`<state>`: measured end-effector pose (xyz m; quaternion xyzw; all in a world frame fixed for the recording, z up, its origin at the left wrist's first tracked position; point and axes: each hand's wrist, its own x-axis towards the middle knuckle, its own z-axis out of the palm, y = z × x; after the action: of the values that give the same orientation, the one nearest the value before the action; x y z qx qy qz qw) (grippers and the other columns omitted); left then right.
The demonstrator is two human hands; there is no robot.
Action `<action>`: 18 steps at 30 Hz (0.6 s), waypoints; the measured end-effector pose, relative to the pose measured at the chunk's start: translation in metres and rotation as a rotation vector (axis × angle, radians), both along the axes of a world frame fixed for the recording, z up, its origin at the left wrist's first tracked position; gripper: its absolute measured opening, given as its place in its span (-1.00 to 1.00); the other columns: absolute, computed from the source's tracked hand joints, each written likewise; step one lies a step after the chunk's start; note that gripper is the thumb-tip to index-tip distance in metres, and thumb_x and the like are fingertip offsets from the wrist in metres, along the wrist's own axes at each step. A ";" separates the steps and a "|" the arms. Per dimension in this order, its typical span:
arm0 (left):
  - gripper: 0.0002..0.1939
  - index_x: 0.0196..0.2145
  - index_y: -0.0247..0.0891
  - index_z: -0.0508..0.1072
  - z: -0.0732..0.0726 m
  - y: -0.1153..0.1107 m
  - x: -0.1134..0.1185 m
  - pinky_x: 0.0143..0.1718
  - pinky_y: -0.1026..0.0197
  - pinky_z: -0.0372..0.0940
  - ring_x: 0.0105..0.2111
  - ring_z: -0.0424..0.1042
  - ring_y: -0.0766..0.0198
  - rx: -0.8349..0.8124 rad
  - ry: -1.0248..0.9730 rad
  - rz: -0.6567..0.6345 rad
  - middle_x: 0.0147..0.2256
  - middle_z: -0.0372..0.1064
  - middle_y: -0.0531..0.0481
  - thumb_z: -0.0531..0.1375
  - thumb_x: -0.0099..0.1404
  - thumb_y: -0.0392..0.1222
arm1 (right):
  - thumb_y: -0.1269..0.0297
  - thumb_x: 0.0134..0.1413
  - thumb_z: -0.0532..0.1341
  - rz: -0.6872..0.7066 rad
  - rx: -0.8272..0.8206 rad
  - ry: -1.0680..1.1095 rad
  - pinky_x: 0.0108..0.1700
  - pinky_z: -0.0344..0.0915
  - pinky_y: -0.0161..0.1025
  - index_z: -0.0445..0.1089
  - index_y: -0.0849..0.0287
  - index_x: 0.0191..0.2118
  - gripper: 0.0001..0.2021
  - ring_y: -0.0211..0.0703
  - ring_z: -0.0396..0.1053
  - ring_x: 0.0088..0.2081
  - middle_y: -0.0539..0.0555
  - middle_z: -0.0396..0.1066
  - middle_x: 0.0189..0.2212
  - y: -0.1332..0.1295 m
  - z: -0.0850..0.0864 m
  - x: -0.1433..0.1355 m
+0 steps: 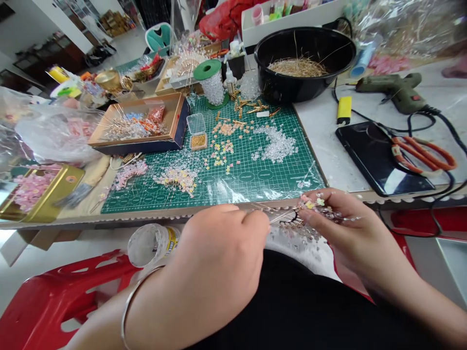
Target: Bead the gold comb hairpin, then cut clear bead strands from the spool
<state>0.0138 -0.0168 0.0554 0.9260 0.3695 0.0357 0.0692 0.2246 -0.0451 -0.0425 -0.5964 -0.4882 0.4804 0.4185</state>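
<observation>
My right hand point(348, 233) is closed, with thumb and fingers pinching a beaded flower spray point(311, 203) of small pink and yellow blossoms and clear beads. Thin wires point(279, 217) run from the spray toward my left hand point(226, 248), which is closed round their other end. Its fingertips are mostly hidden behind the back of the hand. Both hands are at the front edge of the table, over my lap. On the green cutting mat point(248, 187) lie clear beads point(275, 145), yellow and pink flower beads point(222, 154) and a pile of mixed blossoms point(178, 179).
A cardboard box point(142, 121) of beaded stems, a green spool point(209, 80) and a black basin point(304, 73) stand behind. At right are a glue gun point(396, 90), a dark phone or tablet point(372, 155) and orange-handled pliers point(425, 153). A red stool point(69, 287) is at lower left.
</observation>
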 end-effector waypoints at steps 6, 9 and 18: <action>-0.79 -0.38 -0.24 0.40 -0.009 0.000 0.005 -0.43 0.20 0.09 -0.51 0.27 0.29 -0.419 -0.041 -0.101 -0.53 0.31 0.06 0.00 0.34 -0.25 | 0.17 -0.05 0.32 -0.023 -0.082 0.352 -0.26 0.27 -0.27 0.31 0.07 -0.37 -0.82 -0.18 0.34 -0.25 0.01 0.41 -0.26 0.013 0.012 0.001; -0.74 -0.29 -0.25 0.46 -0.015 -0.001 0.011 -0.36 0.22 0.16 -0.44 0.35 0.29 -0.524 -0.083 -0.163 -0.47 0.41 0.05 -0.02 0.38 -0.21 | 0.24 -0.07 0.34 -0.009 -0.031 0.427 -0.28 0.27 -0.31 0.28 0.07 -0.40 -0.80 -0.26 0.34 -0.31 -0.05 0.41 -0.31 0.017 0.015 0.008; -0.76 -0.11 -0.11 0.44 0.028 0.033 0.004 -0.09 0.19 0.19 -0.13 0.37 0.26 -0.234 -0.273 0.181 -0.13 0.44 0.07 0.02 0.37 -0.18 | 0.22 -0.01 0.31 0.118 0.047 0.254 -0.27 0.26 -0.25 0.25 0.08 -0.36 -0.80 -0.23 0.33 -0.32 -0.03 0.39 -0.30 0.022 0.029 0.017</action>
<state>0.0177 0.0164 0.0837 0.8611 0.4402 0.1237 0.2224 0.2417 -0.0227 -0.0131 -0.4910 -0.4767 0.5643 0.4617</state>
